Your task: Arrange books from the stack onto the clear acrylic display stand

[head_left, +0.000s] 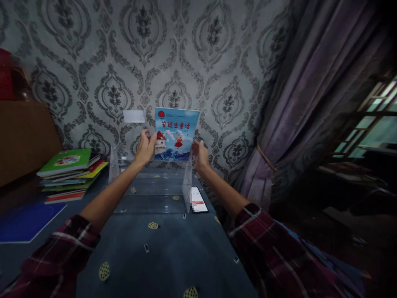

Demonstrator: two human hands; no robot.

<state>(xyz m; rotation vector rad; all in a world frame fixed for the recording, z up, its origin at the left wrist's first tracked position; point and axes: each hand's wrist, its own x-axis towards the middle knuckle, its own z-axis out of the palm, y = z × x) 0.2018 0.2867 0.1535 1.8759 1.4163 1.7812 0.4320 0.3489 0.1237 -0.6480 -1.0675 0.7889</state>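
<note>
A blue picture book (176, 136) with a red title in Chinese characters stands upright, its cover facing me. My left hand (147, 145) grips its left edge, thumb at the front. On the opposite side, my right hand (201, 154) has its fingers at the right edge, partly hidden behind the cover. Below the book is a clear plastic rack (149, 203) with tiers and transparent side walls. The lower edge of the book is at the rack's back, by its right side wall; whether it rests there I cannot tell.
A stack of books (70, 163), green one on top, lies at the left beside a brown box (27, 140). A blue flat sheet or book (31, 221) lies nearer. Right of the rack lies a phone (199, 199) on the dark patterned tablecloth (167, 256). A tied curtain (263, 165) hangs at right.
</note>
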